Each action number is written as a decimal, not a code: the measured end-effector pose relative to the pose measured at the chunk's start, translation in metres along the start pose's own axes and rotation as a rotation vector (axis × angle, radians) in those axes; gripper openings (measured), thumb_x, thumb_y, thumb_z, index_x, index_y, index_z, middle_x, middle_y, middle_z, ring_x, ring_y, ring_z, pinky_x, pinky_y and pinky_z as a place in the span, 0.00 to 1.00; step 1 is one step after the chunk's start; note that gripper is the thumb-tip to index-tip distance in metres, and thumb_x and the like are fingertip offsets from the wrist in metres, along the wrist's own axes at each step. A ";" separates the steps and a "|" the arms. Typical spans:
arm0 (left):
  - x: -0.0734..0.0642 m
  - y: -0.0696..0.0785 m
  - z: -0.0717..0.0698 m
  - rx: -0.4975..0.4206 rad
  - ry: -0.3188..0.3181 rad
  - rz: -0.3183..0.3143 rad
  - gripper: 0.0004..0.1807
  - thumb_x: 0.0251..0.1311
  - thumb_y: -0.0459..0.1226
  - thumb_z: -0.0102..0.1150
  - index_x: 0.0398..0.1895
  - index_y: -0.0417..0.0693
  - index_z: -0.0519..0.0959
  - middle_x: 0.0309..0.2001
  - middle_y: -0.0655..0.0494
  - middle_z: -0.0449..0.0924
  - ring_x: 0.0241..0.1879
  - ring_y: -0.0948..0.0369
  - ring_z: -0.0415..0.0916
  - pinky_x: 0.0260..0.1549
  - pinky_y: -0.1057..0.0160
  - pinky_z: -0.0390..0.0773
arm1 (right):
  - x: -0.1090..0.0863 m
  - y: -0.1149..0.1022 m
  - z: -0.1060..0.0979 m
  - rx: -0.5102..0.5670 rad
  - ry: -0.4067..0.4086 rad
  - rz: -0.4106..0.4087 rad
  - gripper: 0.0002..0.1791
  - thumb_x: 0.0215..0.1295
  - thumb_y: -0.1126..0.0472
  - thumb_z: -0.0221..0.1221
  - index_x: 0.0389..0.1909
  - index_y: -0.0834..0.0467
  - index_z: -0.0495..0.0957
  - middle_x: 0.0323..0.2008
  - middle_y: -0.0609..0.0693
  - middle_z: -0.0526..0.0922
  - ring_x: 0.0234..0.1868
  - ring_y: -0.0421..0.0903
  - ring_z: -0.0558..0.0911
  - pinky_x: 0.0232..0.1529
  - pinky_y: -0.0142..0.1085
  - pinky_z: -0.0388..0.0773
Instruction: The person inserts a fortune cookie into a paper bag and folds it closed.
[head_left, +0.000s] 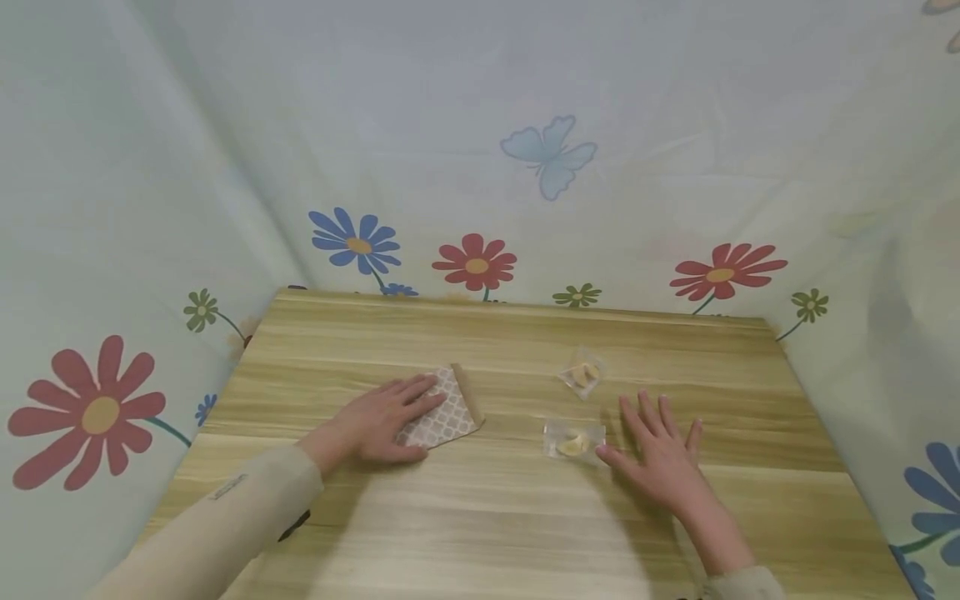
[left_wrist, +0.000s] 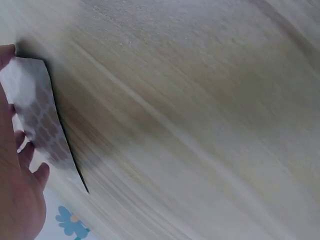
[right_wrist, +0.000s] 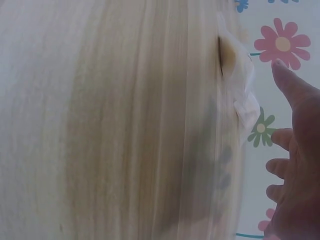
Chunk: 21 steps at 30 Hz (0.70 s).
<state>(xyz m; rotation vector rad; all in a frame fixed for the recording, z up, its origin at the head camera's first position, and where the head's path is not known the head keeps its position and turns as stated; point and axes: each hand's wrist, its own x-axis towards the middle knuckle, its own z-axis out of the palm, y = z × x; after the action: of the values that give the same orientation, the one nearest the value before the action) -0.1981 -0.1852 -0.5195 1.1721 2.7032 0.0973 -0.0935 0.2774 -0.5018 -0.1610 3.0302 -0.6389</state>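
My left hand (head_left: 386,421) lies on a small flat paper envelope (head_left: 450,412), white with a grey lattice pattern and a brown strip along its right edge. The fingers stretch over its left part and hide it; in the left wrist view the patterned envelope (left_wrist: 37,110) shows beside the hand. On the right, my right hand (head_left: 663,462) has its fingers spread and holds nothing. Its thumb tip is beside a clear packet (head_left: 576,440) with a pale yellow piece inside; whether they touch I cannot tell. Farther back lies a second such packet (head_left: 583,373).
The wood-grain table (head_left: 517,517) runs back to a white cloth backdrop (head_left: 420,150) printed with flowers and a butterfly. The cloth also stands at the left and right sides of the table.
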 end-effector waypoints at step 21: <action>0.040 0.015 -0.005 -0.207 0.118 -0.368 0.77 0.45 0.81 0.64 0.85 0.36 0.51 0.85 0.38 0.50 0.84 0.40 0.47 0.81 0.42 0.49 | 0.005 -0.001 0.000 0.036 -0.009 -0.008 0.50 0.72 0.31 0.61 0.83 0.58 0.61 0.83 0.69 0.52 0.84 0.72 0.44 0.71 0.81 0.26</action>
<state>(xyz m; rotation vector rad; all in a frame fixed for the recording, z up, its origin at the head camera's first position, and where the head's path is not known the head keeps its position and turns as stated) -0.2150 -0.1458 -0.5184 0.6194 2.8745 0.3907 -0.0987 0.2757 -0.5014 -0.1744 3.0094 -0.6905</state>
